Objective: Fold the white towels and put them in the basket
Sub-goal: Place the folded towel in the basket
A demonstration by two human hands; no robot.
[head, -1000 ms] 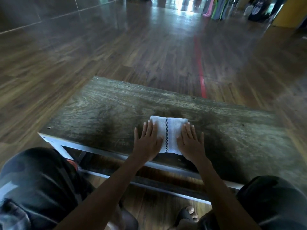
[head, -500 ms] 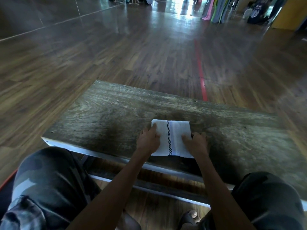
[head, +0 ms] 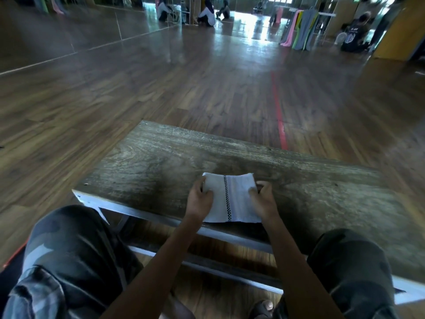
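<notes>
A large hall with a wooden floor (head: pixel 207 93). In the foreground is a low wooden table (head: pixel 161 162) on a pale frame, seen from the seated person's head. A folded white towel (head: pixel 239 199) lies on the table close to its near edge, directly in front of the person and between their knees. Its slightly longer side and its black checked stripe (head: pixel 226 199) run away from the person.

The left hand (head: pixel 199 200) grips the towel's left edge and the right hand (head: pixel 264 202) grips its right edge. The fingers of each hand are curled over the cloth and pinch it. The two hands are level, one on each side of the stripe, and neither is nearer. No basket is in view, so the direction of the carry cannot be told.

One second earlier both hands lay flat on the towel with fingers spread, pressing it down. Half a second earlier the fingers had begun to curl at the sides. The towel's side edges now bow upward within the grip. The pressing appears to be finished and the lift toward the basket appears to be the step in hand. The view has also tipped up, showing more of the hall.
</notes>
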